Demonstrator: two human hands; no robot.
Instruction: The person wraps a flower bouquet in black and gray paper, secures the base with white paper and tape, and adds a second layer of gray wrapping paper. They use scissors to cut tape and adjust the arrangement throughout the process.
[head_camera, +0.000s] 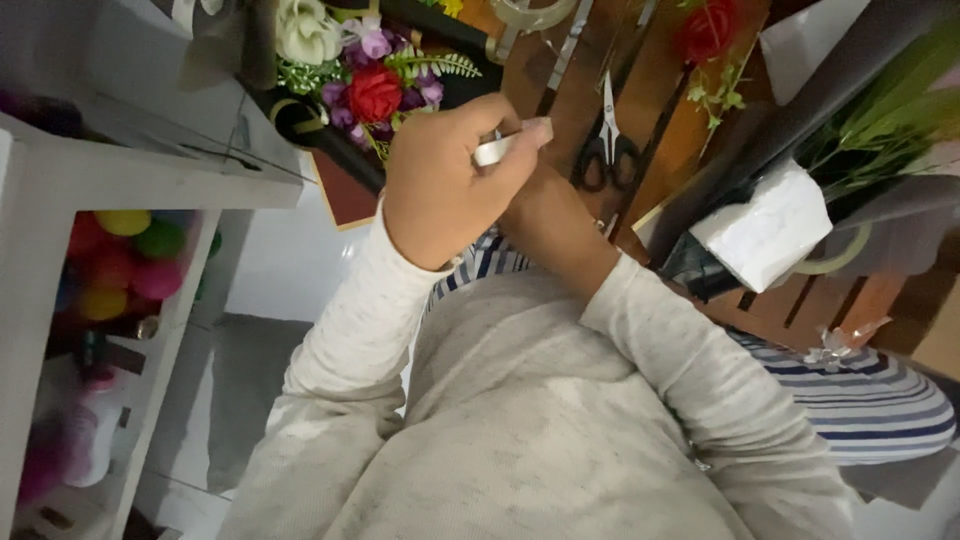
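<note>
- Head view: the left hand (440, 185) was curled closed, pinching a small white strip, seemingly tape or paper (493, 151), between thumb and fingertips, just in front of the person's chest.
- The right hand (540, 215) lay tucked behind and beneath the left, mostly hidden; I could not tell whether it gripped anything.
- Judging by the layout, the work looked partly done: a dark box holding red, purple and cream artificial flowers (370, 75) sat already filled just beyond the left hand.
- Black-handled scissors (606, 145) lay untouched on the brown slatted wooden worktop (660, 90), just beyond the right hand.
- A white foam block (765, 230) and loose green stems (880, 130) waited farther right, apparently unused.
</note>
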